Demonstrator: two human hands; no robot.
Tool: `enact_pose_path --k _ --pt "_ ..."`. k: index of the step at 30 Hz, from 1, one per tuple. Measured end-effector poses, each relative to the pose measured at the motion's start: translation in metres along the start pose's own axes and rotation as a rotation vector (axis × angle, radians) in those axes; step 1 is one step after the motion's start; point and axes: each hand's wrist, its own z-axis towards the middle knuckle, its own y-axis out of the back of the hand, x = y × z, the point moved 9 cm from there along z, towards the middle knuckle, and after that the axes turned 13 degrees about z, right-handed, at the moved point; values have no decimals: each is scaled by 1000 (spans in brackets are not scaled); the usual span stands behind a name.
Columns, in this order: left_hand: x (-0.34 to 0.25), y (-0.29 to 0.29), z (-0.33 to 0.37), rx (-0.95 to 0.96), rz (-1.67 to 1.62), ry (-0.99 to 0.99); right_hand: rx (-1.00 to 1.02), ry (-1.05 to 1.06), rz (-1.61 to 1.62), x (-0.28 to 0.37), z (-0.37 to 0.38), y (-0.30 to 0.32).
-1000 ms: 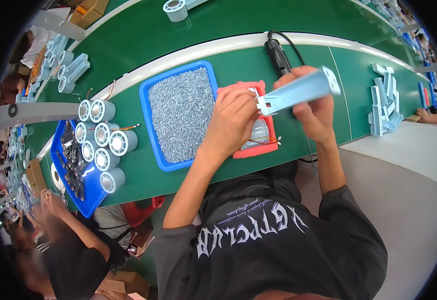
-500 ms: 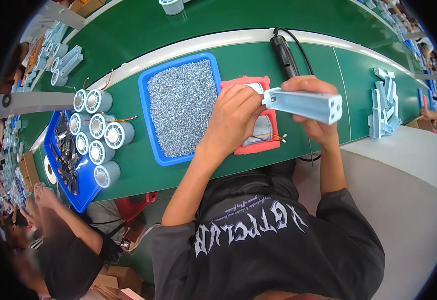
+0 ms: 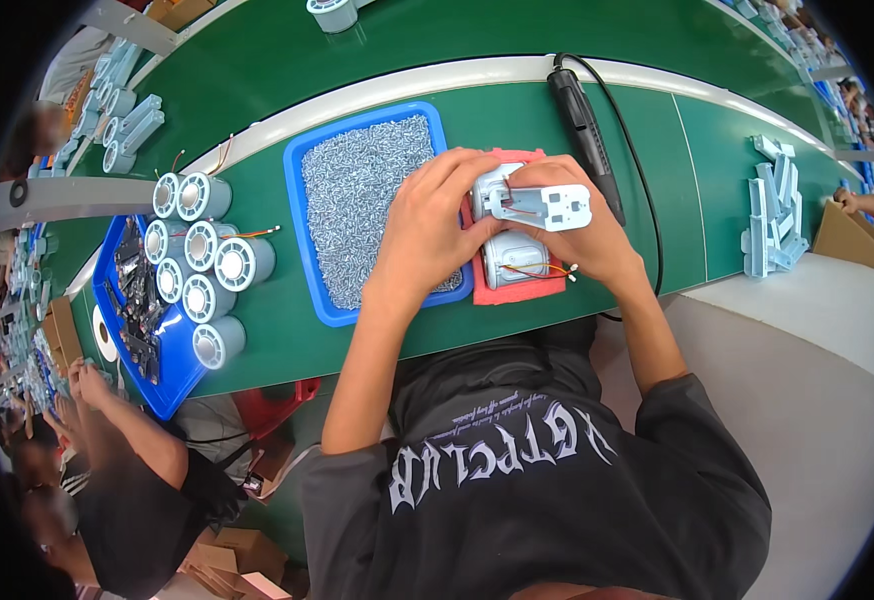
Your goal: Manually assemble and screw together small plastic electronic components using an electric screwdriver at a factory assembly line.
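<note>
My right hand (image 3: 597, 235) is closed round a light-blue hollow plastic handle piece (image 3: 567, 208), which stands tilted with its holed end facing up. Its other end meets a round pale-grey housing (image 3: 489, 188) in the upper part of a red holder (image 3: 497, 294). My left hand (image 3: 427, 220) curls round that housing from the left, thumb near the joint; its fingertips are partly hidden. A second pale housing (image 3: 513, 256), with red and yellow wires, sits in the lower part of the holder. Beside my left hand lies a blue tray (image 3: 329, 308) full of small screws (image 3: 362, 200).
A corded black electric screwdriver (image 3: 585, 130) lies beyond my right hand. Several round housings (image 3: 202, 245) stand at left, near a blue tray of dark parts (image 3: 179, 365). More handle pieces (image 3: 775, 215) are piled at right. Another person's arm (image 3: 137, 430) is at lower left.
My right hand has brought the handle piece left and down to the upper housing and tipped it up. My left hand has shifted slightly left, with its fingers spread wider round the housing.
</note>
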Motion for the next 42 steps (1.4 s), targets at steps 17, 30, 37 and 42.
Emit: enact_pose_path --k 17,30,37,42 --pt "9 -8 18 274 126 -4 295 -6 -247 10 50 5" --pt "17 -17 8 110 -28 50 100 -32 41 -15 39 5" --pt "12 -18 -1 146 60 45 -169 -182 -140 -101 102 161" --pt "-7 -23 7 118 14 -19 -457 -747 -1279 -241 -31 482"
